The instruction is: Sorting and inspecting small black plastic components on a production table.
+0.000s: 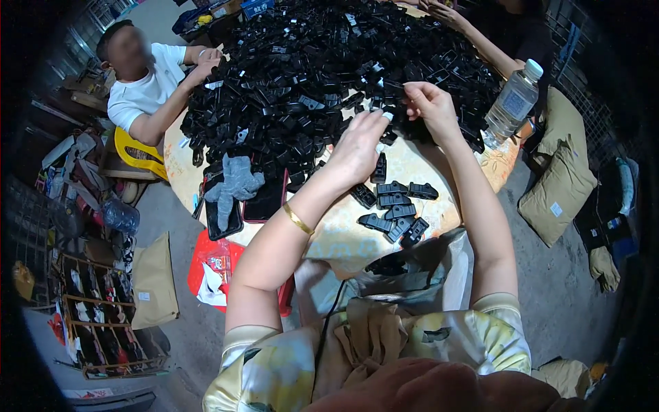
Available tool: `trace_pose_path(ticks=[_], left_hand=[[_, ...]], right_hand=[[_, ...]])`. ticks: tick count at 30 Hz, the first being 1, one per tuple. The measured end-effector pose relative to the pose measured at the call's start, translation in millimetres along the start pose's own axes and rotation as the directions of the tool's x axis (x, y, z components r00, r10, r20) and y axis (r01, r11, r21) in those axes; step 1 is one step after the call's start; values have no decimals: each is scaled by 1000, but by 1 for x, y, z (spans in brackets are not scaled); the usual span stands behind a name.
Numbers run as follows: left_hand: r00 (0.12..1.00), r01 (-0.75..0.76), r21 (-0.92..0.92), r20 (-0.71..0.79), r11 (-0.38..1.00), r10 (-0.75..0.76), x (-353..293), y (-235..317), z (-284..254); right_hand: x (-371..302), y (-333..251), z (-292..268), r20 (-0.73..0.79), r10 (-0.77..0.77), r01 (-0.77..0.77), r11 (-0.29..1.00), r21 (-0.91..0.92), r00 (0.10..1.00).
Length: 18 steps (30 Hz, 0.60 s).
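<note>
- Left arm: extends from the near side toward the far right; elbow bent outward, gold bracelet (pixel 298 218) on the forearm.
- Left hand (pixel 360 145): back upward, fingers curled over the near margin of the pile of black parts (pixel 295 89). A small white piece (pixel 388 116) shows at the fingertips; whether this grip is clamped on it cannot be told.
- Right arm: extends from the near right toward the far side, angled inward.
- Right hand (pixel 434 110): held at the near right of the pile, fingers bent. Thumb and forefinger are close together; whether the grip is clamped on a black part cannot be told.
- Part location: the pile covers the far side of the worktop (pixel 329 246). A small group of black parts (pixel 394 206) lies nearer, between the forearms.
- Edges: the curved near edge of the worktop runs between the forearms, with grey fabric (pixel 446 257) at its right portion.
- Open room: patterned surface shows between the small group and the right forearm, and along the near edge.
- Side limits: a clear bottle (pixel 513 96) stands right of the right hand; a grey cloth item (pixel 237 184) lies left of the left forearm.
</note>
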<state>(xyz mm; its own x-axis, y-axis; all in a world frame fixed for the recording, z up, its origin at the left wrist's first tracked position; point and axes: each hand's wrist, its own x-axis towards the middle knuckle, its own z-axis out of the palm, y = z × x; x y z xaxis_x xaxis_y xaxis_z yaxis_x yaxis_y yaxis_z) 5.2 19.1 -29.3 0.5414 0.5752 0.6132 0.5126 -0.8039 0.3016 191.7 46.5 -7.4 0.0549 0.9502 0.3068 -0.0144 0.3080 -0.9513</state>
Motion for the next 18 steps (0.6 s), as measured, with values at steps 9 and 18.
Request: trace_pose_path(ticks=[9, 18], left_hand=[[965, 40, 276, 239, 960, -109, 25, 1, 6], [797, 543, -606, 153, 582, -584, 22, -10, -17]], right_hand=[[-7, -3, 3, 41, -12, 15, 997, -71, 999], [-20, -15, 12, 113, -95, 96, 995, -8, 989]])
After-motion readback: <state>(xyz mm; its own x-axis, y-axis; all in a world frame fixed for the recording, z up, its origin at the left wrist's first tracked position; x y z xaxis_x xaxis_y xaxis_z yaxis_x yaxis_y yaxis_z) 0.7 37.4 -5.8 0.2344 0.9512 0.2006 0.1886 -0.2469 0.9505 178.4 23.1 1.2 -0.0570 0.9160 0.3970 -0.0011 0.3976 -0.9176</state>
